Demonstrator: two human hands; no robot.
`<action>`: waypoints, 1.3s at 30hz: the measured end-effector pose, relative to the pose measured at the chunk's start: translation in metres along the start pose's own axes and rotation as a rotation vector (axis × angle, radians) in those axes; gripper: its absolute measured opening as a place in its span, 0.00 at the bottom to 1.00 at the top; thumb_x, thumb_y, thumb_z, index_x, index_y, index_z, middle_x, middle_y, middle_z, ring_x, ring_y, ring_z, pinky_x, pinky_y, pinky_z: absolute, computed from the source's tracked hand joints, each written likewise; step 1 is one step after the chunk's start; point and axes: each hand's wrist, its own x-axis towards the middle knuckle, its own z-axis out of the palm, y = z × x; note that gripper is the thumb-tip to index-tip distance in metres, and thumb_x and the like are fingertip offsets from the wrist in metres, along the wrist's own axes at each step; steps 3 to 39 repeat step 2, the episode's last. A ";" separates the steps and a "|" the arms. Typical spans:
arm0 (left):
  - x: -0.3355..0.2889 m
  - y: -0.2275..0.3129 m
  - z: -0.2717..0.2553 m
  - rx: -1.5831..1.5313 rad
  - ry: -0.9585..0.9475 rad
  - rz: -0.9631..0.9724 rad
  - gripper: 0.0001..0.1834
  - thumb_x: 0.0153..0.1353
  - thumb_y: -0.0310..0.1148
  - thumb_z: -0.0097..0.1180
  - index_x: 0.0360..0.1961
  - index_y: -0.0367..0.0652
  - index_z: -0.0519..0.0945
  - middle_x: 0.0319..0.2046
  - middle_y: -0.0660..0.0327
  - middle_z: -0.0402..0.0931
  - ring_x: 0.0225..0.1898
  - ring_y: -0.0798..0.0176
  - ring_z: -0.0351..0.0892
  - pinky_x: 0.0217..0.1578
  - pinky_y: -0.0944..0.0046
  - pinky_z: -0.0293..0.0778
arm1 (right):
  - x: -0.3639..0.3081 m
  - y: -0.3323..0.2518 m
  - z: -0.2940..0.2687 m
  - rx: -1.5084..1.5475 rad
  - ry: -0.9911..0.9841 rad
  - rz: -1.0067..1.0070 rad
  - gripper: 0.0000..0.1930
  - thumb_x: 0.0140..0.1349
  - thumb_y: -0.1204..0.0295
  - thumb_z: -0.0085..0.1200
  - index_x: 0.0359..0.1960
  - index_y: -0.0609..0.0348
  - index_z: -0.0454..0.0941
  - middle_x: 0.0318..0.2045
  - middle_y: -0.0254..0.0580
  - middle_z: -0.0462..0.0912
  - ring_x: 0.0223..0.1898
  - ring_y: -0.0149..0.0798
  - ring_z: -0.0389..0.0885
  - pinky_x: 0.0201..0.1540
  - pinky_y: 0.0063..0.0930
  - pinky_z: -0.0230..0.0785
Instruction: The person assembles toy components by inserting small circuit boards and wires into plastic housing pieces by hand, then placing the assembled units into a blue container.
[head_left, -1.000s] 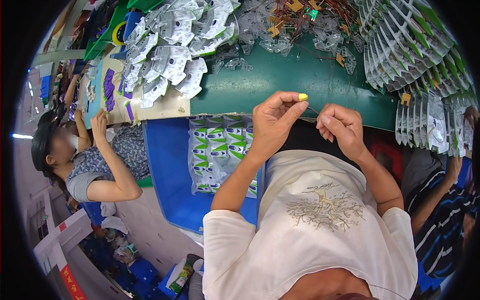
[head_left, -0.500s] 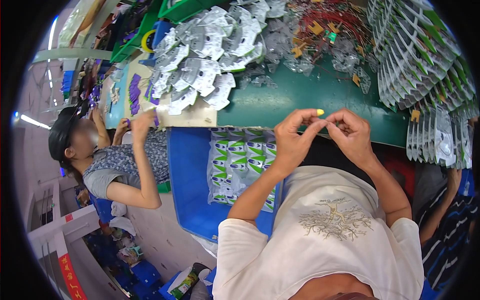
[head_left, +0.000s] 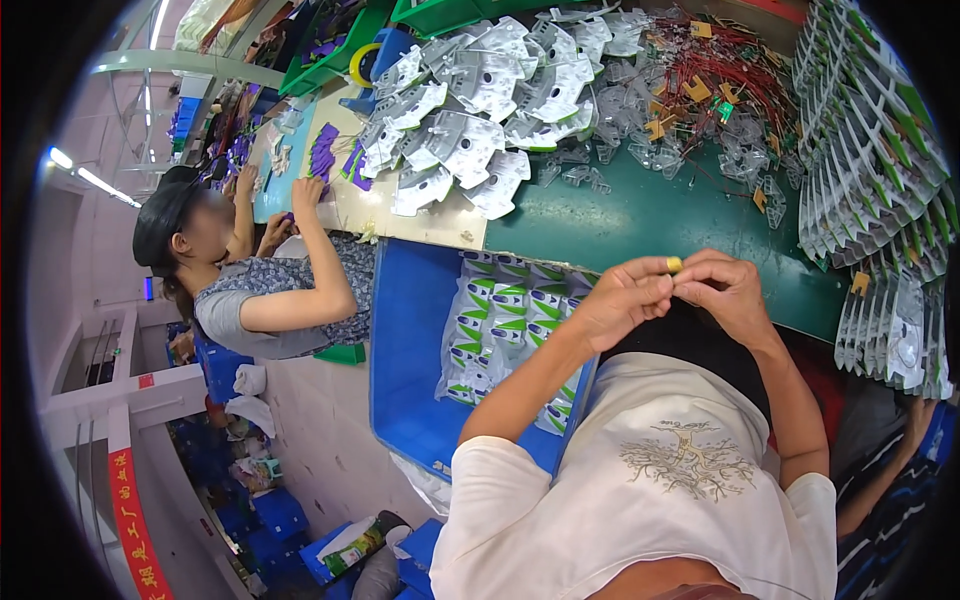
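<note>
Just past the near edge of the green table point(head_left: 580, 225), my left hand point(head_left: 625, 302) and my right hand point(head_left: 735, 292) meet with fingertips pinched. What lies between them is too small or hidden to make out. A yellow covering point(head_left: 674, 265) wraps the tip of my left index finger. Beyond my hands lie small clear plastic pieces point(head_left: 655, 155), beside a tangle of red wires point(head_left: 755, 70) with yellow tabs point(head_left: 697, 88) and a small green piece point(head_left: 725, 112).
Silvery curved plastic shells point(head_left: 470, 145) are heaped at the far left, with more stacked shells point(head_left: 865, 150) on the right. A blue bin point(head_left: 410, 370) holds white-and-green packs point(head_left: 495, 325). At the left a co-worker point(head_left: 275, 300) handles purple parts point(head_left: 322, 150); another person's arm point(head_left: 885, 475) shows at right.
The view has shifted, so the scene sits further right and lower. My hands stay pinched together, the right fingers now turned more toward the left. The co-worker's raised hand has come down to the table.
</note>
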 end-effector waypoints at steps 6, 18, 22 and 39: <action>-0.001 0.019 -0.008 0.322 0.066 0.128 0.27 0.64 0.29 0.62 0.64 0.43 0.70 0.36 0.64 0.81 0.34 0.67 0.80 0.39 0.71 0.77 | 0.007 0.005 0.007 0.067 -0.003 0.097 0.07 0.60 0.77 0.62 0.40 0.60 0.86 0.39 0.39 0.83 0.35 0.28 0.79 0.38 0.20 0.71; -0.001 0.019 -0.008 0.322 0.066 0.128 0.27 0.64 0.29 0.62 0.64 0.43 0.70 0.36 0.64 0.81 0.34 0.67 0.80 0.39 0.71 0.77 | 0.007 0.005 0.007 0.067 -0.003 0.097 0.07 0.60 0.77 0.62 0.40 0.60 0.86 0.39 0.39 0.83 0.35 0.28 0.79 0.38 0.20 0.71; -0.001 0.019 -0.008 0.322 0.066 0.128 0.27 0.64 0.29 0.62 0.64 0.43 0.70 0.36 0.64 0.81 0.34 0.67 0.80 0.39 0.71 0.77 | 0.007 0.005 0.007 0.067 -0.003 0.097 0.07 0.60 0.77 0.62 0.40 0.60 0.86 0.39 0.39 0.83 0.35 0.28 0.79 0.38 0.20 0.71; -0.001 0.019 -0.008 0.322 0.066 0.128 0.27 0.64 0.29 0.62 0.64 0.43 0.70 0.36 0.64 0.81 0.34 0.67 0.80 0.39 0.71 0.77 | 0.007 0.005 0.007 0.067 -0.003 0.097 0.07 0.60 0.77 0.62 0.40 0.60 0.86 0.39 0.39 0.83 0.35 0.28 0.79 0.38 0.20 0.71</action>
